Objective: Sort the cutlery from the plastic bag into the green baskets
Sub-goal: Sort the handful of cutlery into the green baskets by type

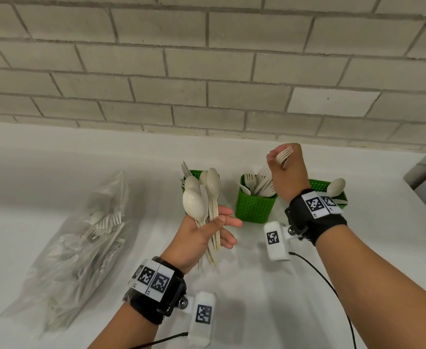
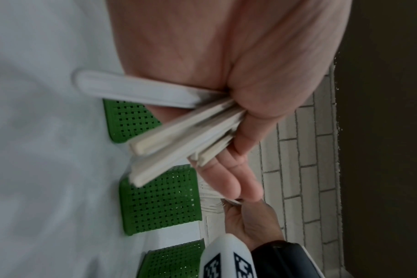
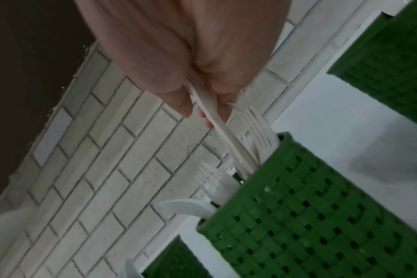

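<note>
Right hand [image 1: 288, 170] lowers a fork [image 1: 283, 155] over the middle basket [image 1: 254, 206].
Its fingers are curled round the fork, handle down among other forks. The left hand [image 1: 202, 236] grips a bundle of spoons [image 1: 202, 197] by the handles. The plastic bag [image 1: 81, 248] lies on the white counter [image 1: 270, 298], left.

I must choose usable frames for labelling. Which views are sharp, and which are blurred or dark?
Head view: sharp and evenly lit, brick lines bent by the wide lens. Left wrist view: the handles in the left hand are motion-smeared. Right wrist view: dim, soft; the fork in the right hand is blurred.
</note>
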The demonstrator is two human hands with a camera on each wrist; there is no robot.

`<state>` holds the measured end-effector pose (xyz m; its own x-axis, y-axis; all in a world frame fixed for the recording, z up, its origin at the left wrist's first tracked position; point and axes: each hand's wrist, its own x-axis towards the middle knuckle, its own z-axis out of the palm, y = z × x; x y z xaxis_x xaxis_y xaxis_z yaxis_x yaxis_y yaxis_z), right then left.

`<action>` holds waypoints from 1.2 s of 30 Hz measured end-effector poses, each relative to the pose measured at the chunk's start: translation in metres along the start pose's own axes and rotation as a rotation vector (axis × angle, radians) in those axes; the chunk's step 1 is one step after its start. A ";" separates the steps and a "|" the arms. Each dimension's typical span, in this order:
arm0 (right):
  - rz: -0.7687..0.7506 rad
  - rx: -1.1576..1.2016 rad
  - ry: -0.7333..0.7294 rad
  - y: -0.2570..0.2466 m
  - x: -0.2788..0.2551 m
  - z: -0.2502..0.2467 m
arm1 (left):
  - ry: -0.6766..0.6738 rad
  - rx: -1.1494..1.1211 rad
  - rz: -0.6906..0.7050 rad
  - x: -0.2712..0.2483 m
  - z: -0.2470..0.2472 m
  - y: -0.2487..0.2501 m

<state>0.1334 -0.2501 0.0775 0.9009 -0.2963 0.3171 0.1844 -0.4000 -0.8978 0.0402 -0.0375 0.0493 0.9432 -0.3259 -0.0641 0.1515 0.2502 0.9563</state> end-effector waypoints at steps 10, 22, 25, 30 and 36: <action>0.080 -0.892 -0.426 0.003 -0.010 -0.005 | -0.030 0.028 0.006 0.000 0.004 0.004; -0.248 -0.322 -0.502 -0.075 -0.077 0.005 | -0.139 0.161 0.048 -0.005 0.020 0.010; -0.178 -0.262 -0.498 -0.067 -0.082 0.003 | -0.149 0.198 0.041 -0.006 0.020 0.007; -0.031 -0.017 -0.433 -0.074 -0.077 -0.008 | -0.135 0.192 0.005 -0.007 0.017 0.003; 0.041 0.475 -0.085 -0.104 -0.042 -0.025 | -0.066 0.097 -0.045 -0.016 0.000 -0.007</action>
<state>0.0660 -0.2178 0.1651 0.9364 -0.2241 0.2699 0.2889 0.0565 -0.9557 0.0240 -0.0342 0.0441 0.9143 -0.3946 -0.0914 0.1606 0.1461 0.9762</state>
